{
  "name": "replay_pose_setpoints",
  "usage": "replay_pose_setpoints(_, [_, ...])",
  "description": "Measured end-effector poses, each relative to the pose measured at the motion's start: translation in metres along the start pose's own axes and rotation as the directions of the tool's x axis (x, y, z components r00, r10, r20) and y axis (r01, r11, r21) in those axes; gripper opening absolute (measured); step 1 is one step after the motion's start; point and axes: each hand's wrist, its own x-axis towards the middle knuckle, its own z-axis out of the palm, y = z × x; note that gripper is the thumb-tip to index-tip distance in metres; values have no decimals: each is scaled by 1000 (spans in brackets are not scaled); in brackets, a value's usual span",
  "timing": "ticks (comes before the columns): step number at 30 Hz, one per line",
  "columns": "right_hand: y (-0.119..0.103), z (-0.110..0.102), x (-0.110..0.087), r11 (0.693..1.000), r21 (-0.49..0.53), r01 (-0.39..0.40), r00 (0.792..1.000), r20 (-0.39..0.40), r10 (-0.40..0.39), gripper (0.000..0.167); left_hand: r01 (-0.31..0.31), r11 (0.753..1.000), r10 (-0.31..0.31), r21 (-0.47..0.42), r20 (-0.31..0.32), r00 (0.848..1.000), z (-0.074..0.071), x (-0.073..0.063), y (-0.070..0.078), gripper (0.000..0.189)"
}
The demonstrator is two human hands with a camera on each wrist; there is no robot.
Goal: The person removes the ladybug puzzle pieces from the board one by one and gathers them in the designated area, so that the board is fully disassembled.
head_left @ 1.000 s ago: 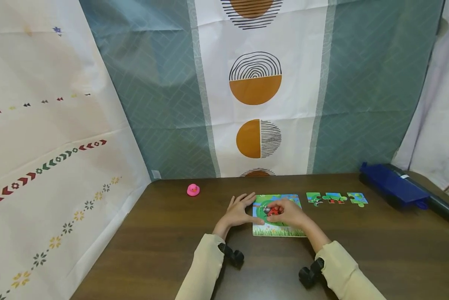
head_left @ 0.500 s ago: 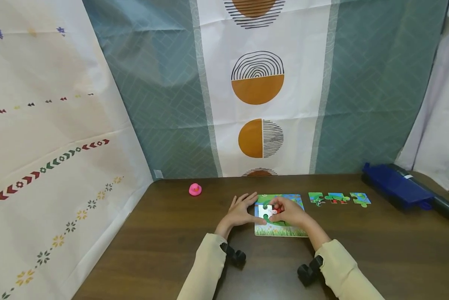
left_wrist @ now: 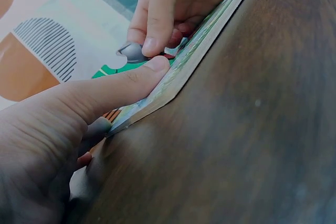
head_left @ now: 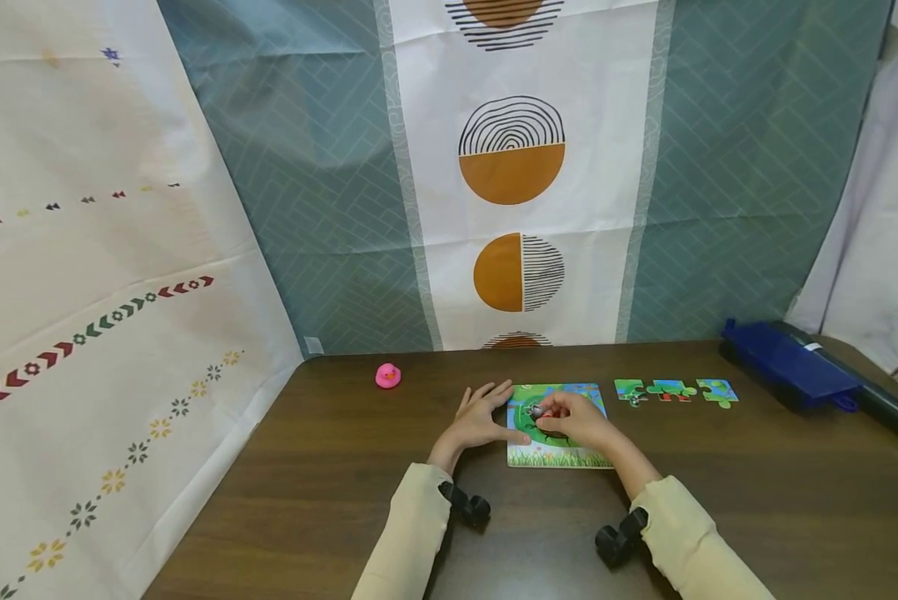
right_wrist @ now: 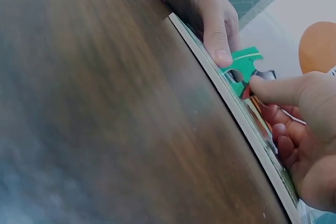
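The left hand lies with fingers extended, its thumb against a flat, grass-printed puzzle board. Just beside that thumb, the right hand pinches a grey-and-red jigsaw piece over the board; a loosened pinch could drop it askew, and a weak left thumb might let the board slide. Beyond the right hand's outer side lie three green-and-blue jigsaw pieces.

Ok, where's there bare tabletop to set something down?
Bare table stretches between the pink duck and left sleeve; another patch lies between the loose pieces and right sleeve. Crowded: the puzzle board, left hand at its edge, right hand over it.
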Motion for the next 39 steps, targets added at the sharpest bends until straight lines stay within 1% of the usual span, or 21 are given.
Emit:
replay_pose_setpoints(7, [-1,-1,-2,998,59,-6,999,37,4,27,-5,1000,5,-19,-7,1000,0,1,1,92])
replay_pose_setpoints(13, [-1,3,-6,997,76,-30,997,73,25,27,6,1000,-6,5,12,1000,4,-2,-1,93])
replay_pose_setpoints(17, [-1,6,-6,997,69,-41,998,54,37,25,11,1000,-11,-3,12,1000,4,-3,-2,92])
replay_pose_setpoints(22, [-3,4,-3,996,63,-66,998,16,65,26,1,1000,-1,6,3,1000,2,0,-2,93])
replay_pose_setpoints(29, [-6,1,-2,994,97,-49,999,-15,51,29,-11,1000,11,12,0,1000,0,5,-2,92])
replay_pose_setpoints(34, [-5,4,-3,990,128,-62,992,-98,75,33,-2,1000,2,17,1,1000,1,3,-3,91])
replay_pose_setpoints(39, [-5,3,-3,983,168,-74,972,-207,108,38,-6,1000,6,13,-9,1000,2,2,-2,91])
